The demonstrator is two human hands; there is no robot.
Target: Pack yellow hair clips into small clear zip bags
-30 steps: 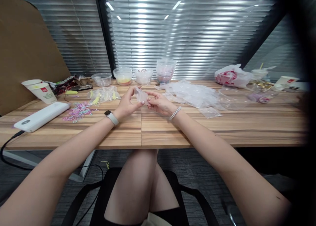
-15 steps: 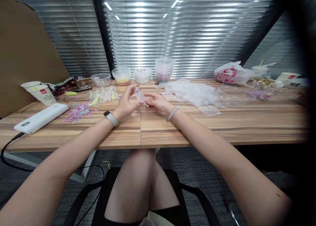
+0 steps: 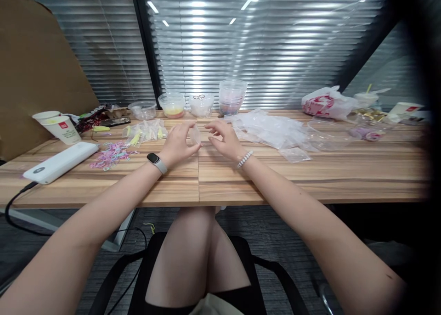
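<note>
My left hand (image 3: 179, 143) holds a small clear plastic bag (image 3: 196, 135) between thumb and fingers, just above the wooden table. Its mouth faces right. My right hand (image 3: 225, 139) is a little to the right of the bag, thumb and fingers apart, with nothing visible in it. Beyond that hand, a heap of clear plastic bags (image 3: 267, 127) spreads over the table. Left of my left hand lie filled clear bags (image 3: 146, 131) with yellow pieces inside. A loose pile of pink, blue and purple small bands or clips (image 3: 112, 155) is farther left.
Clear tubs (image 3: 171, 105) and a stack of tubs (image 3: 233, 97) line the back edge by the blinds. A white power bank (image 3: 62, 162) with a cable and paper cups (image 3: 62, 130) stand at left. A white-and-red plastic bag (image 3: 327, 103) sits at back right.
My right hand has let go of the small bag and moved slightly right, its fingers spreading. My left hand keeps the bag. The view has shifted slightly.
</note>
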